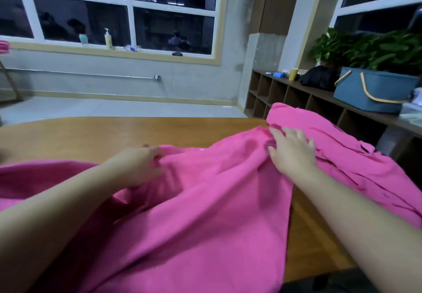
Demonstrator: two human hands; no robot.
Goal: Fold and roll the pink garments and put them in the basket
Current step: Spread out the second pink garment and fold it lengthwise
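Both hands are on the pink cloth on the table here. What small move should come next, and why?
Probably pull the two hands apart to spread the pink garment flat on the table. It lies bunched and creased, not yet folded; the left hand pinches a gather of it, the right hand rests open on it. The basket sits off to the right.

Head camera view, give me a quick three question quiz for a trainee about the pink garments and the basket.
1. True or false: the blue basket stands on the wooden table.
2. Which hand grips a bunch of the pink garment: A the left hand, B the right hand?
3. Fill in: the basket's handles are coloured ____.

Key:
1. False; it stands on the cubby shelf at the right.
2. A; the right hand rests with spread fingers on the cloth.
3. Yellow.
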